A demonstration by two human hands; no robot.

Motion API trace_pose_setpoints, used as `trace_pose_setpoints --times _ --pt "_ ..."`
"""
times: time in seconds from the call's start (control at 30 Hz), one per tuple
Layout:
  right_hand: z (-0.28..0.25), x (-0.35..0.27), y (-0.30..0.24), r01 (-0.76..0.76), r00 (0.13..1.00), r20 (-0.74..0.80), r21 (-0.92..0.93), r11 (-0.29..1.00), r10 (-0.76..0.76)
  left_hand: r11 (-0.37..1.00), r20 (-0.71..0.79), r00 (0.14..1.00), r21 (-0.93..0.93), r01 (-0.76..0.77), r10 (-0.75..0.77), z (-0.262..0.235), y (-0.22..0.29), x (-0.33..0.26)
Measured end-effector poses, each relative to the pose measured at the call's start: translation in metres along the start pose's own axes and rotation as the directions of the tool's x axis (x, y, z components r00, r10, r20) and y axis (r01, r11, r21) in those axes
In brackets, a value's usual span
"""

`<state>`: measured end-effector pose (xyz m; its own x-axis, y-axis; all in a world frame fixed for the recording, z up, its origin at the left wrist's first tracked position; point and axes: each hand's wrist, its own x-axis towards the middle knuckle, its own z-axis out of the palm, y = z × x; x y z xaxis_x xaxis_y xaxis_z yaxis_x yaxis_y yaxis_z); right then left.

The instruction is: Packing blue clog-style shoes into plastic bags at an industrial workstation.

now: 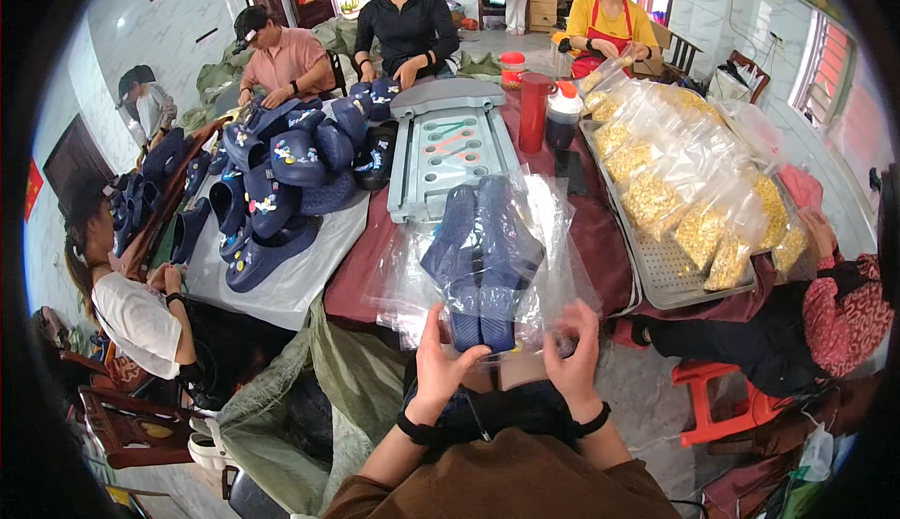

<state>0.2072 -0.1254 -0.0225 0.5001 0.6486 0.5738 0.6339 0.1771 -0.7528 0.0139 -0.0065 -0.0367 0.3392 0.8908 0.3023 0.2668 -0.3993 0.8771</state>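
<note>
1. Room w/ marble-look walls (755, 13); maroon-covered desk (361, 280) in the middle. Clock is read from the bagged pair, 12 = away from the wearer.
2. Navy clogs (483, 256), one pair, lie mid-desk in/under a clear bag (553, 247), side by side, prob. b/c they nest flatter that way. Ribbed, matte, foam-like; film is thin, crinkled, v. shiny. Exact overlap of film layers: can't tell.
3. L hand (445, 360), approx 7: thumb & fingers spread in a C, thumb at the pair's near end, maybe to steady it.
4. R hand (574, 350), approx 5: half-curled by the near edge of film, likely keeping it spread; whether it pinches the plastic, can't tell.
5. Grey panel (450, 158), 12: rigid, raised edges, round holes, coloured bars; sits just beyond the pair, seemingly within reach.
6. Clog pile (281, 163), 10: same navy, bright charms, heaped loosely on white sheeting (253, 308), prob. to keep them clean.
7. Metal tray (656, 280), 2: perforated, w/ plump clear bags of small yellow pcs (652, 200); rim likely stops them sliding.
8. Red tumbler (536, 116), approx 12–1: smooth, upright cylinder.
</note>
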Motion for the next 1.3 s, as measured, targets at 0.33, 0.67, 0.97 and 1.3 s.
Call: trace_pose_setpoints --times 0.33,0.67,0.97,1.3 --pt "0.006 0.037 -0.013 0.289 0.949 -0.030 -0.319 0.902 -0.315 0.999 0.092 0.996 -0.042 -0.014 0.018 -0.002 0.009 -0.002" --pt "-0.005 0.029 -0.006 0.197 0.967 -0.154 -0.052 0.979 -0.203 0.999 0.077 0.997 -0.052 0.014 -0.010 0.000 0.013 0.001" --pt "0.017 0.014 -0.023 -0.023 0.926 0.368 0.288 0.957 -0.089 0.973 0.129 0.970 0.083 -0.216 0.205 0.007 0.004 0.000" --pt "0.014 0.020 -0.042 0.147 0.758 0.615 0.164 0.975 -0.217 0.950 -0.021 0.996 0.304 -0.071 0.082 0.021 0.030 -0.001"
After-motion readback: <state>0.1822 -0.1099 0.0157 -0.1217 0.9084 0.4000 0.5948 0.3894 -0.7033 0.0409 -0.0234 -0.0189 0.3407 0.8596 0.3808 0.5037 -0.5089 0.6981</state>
